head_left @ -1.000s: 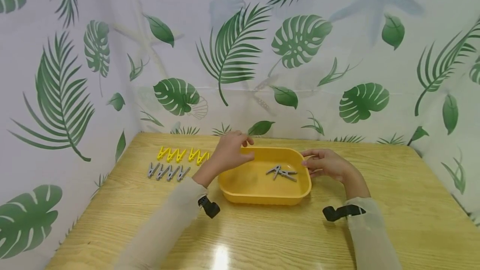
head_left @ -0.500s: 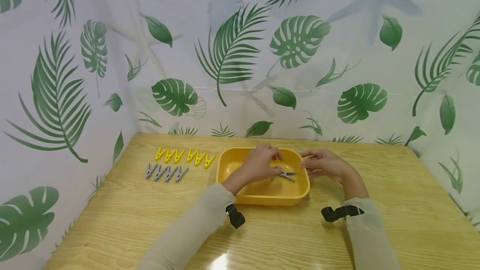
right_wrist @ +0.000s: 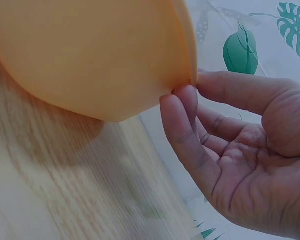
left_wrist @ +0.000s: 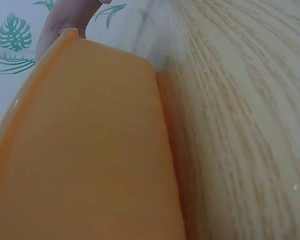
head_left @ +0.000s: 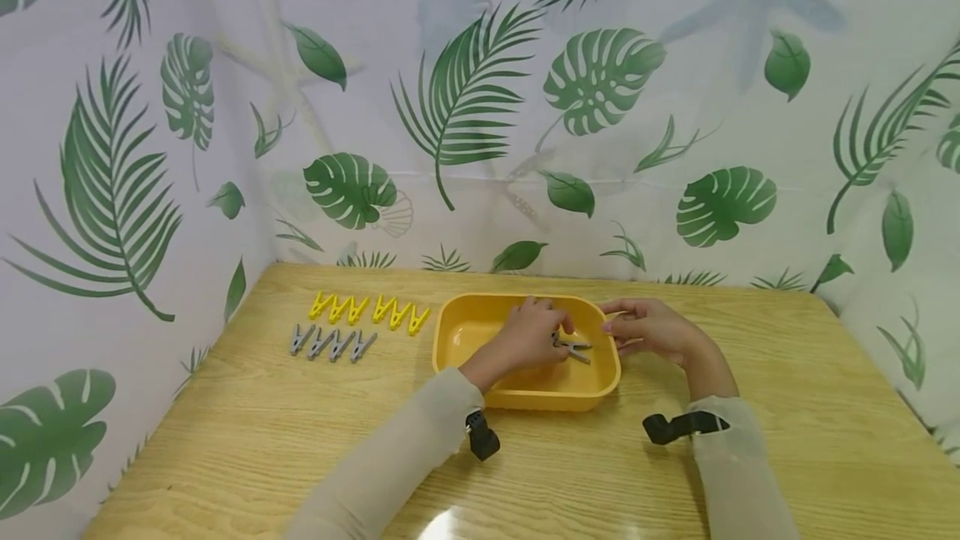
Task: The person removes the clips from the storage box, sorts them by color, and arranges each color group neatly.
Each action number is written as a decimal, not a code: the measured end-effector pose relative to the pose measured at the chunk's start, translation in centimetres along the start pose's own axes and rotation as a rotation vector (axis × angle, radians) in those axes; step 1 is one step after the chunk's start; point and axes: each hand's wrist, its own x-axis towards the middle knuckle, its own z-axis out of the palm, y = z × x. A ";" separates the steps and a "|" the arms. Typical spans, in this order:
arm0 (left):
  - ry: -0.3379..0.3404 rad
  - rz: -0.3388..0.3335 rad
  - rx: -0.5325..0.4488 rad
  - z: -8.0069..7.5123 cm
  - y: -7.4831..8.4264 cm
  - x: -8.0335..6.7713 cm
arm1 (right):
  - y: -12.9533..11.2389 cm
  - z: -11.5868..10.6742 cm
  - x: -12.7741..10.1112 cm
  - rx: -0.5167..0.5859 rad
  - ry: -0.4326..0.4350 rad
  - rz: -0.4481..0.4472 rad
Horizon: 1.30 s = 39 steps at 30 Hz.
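Observation:
My left hand [head_left: 525, 336] reaches into a yellow plastic tray [head_left: 517, 397], its fingers bent over the grey clothespins [head_left: 577, 348] at the right end. Part of one clothespin shows between thumb and fingers; whether they pinch it cannot be told. The left wrist view holds only the outer wall of the tray [left_wrist: 100, 130], not the left hand's fingers. At the tray's right end my right hand [head_left: 656, 330] holds the rim. Close up in the right wrist view, the thumb and fingers of my right hand [right_wrist: 240, 145] pinch the edge of the tray [right_wrist: 100, 55].
Left of the tray, yellow clothespins [head_left: 351, 311] stand in a row on the wooden table [head_left: 300, 432]. Several grey clothespins [head_left: 318, 344] form another row in front of them. A leaf-patterned cloth [head_left: 480, 107] hangs behind the table.
My left hand has moved right from the tray's left side, down to the grey clothespins inside. My right hand keeps its place on the rim.

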 end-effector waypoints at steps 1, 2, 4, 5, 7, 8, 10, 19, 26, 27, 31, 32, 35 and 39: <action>-0.007 -0.006 0.007 0.1 0.0 0.0 | 0.0 0.0 0.0 0.001 0.001 0.000; -0.015 -0.010 0.016 0.2 0.0 0.1 | 0.0 0.0 0.0 0.002 0.002 0.000; -0.029 -0.017 0.029 0.4 -0.1 0.1 | 0.0 0.0 0.0 0.005 0.001 -0.001; -0.036 -0.017 0.037 0.5 -0.1 0.1 | 0.0 0.0 0.0 0.007 0.001 -0.002; -0.049 -0.016 0.050 0.6 -0.2 0.1 | 0.0 -0.1 -0.1 0.011 -0.001 -0.001; -0.053 -0.015 0.051 0.6 -0.2 0.1 | 0.0 -0.1 -0.1 0.011 -0.002 -0.001; -0.058 -0.012 0.054 0.6 -0.2 0.0 | 0.0 -0.1 -0.1 0.011 -0.004 -0.003; -0.050 -0.001 0.075 0.7 -0.3 -0.1 | 0.0 -0.1 0.1 0.004 0.002 -0.003; -0.047 0.004 0.100 0.6 -0.1 -0.2 | -0.1 -0.1 0.0 0.003 -0.008 -0.012; -0.046 0.005 0.105 0.6 -0.1 -0.2 | -0.1 -0.1 0.0 0.003 -0.008 -0.012; -0.045 0.003 0.112 0.8 -0.2 -0.1 | -0.1 -0.1 0.0 0.001 -0.010 -0.010; -0.045 0.004 0.113 0.8 -0.2 -0.1 | -0.1 -0.1 0.0 0.002 -0.010 -0.009; -0.046 0.004 0.110 0.8 -0.2 -0.2 | 0.0 -0.1 0.1 0.007 -0.013 -0.008; -0.044 0.003 0.073 0.7 -0.3 -0.2 | 0.0 -0.1 0.1 0.007 -0.013 -0.010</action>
